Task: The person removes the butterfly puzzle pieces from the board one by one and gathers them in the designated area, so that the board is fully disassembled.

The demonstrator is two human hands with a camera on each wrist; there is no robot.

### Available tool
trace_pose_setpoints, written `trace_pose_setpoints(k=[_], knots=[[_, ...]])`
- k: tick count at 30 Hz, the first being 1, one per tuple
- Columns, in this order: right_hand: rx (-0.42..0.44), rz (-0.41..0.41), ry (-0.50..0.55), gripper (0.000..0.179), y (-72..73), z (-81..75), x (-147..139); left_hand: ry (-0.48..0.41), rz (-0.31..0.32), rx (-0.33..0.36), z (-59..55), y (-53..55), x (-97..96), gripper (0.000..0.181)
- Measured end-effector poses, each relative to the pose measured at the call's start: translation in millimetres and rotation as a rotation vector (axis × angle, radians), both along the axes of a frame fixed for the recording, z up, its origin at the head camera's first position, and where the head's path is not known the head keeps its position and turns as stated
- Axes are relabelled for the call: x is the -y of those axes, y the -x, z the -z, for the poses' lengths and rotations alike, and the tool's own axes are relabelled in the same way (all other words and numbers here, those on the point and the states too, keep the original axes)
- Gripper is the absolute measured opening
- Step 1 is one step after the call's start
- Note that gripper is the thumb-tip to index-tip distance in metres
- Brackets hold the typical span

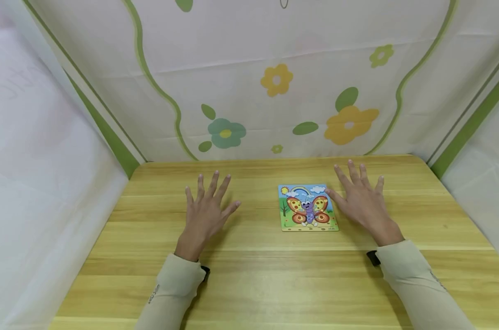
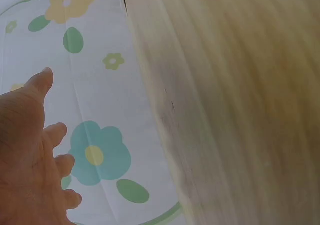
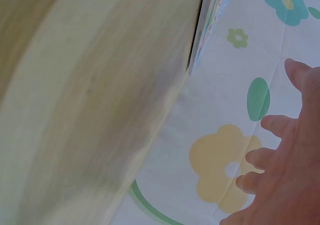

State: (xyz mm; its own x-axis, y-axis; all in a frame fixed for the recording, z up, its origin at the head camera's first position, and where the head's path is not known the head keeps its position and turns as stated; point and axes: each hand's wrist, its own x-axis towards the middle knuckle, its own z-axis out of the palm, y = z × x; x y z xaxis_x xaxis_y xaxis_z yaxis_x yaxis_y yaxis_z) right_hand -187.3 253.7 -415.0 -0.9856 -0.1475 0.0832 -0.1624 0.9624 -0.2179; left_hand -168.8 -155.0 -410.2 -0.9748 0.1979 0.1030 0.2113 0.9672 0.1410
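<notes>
A square butterfly picture puzzle (image 1: 309, 208) lies flat on the wooden table (image 1: 265, 284), right of the middle in the head view. My right hand (image 1: 362, 201) is just to its right, fingers spread, with the thumb overlapping the puzzle's upper right corner in this view. Off to the left, my left hand (image 1: 208, 211) has its fingers spread too and holds nothing. The left wrist view shows the left hand (image 2: 30, 150) with straight fingers. From the right wrist, the right hand (image 3: 285, 150) appears beside the table surface, and the puzzle's thin edge (image 3: 212, 25) shows at the top.
A white cloth (image 1: 241, 59) printed with flowers and leaves hangs behind the table's back edge. More white cloth (image 1: 39, 183) closes off the left side, and another panel (image 1: 484, 160) stands at the right. Both sleeves are beige, with a dark band at each wrist.
</notes>
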Motion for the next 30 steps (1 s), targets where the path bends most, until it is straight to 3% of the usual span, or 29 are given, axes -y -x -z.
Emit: trace_pose_setpoints(k=[7,14,26,30], knots=[[0.004,0.005,0.017,0.082,0.9,-0.2,-1,0.021,0.0,-0.004,0.7,2.5,-1.9,0.08],[0.011,0.005,0.02,0.082,3.2,0.5,-1,-0.013,0.034,0.042,0.0,0.0,-8.2,0.078],[0.033,-0.024,0.091,0.082,6.6,0.8,8,0.012,0.165,0.066,0.7,-5.2,-27.1,0.076],[0.043,-0.041,0.102,0.082,8.5,0.5,13,0.033,0.25,0.071,3.8,-5.8,-34.2,0.075]])
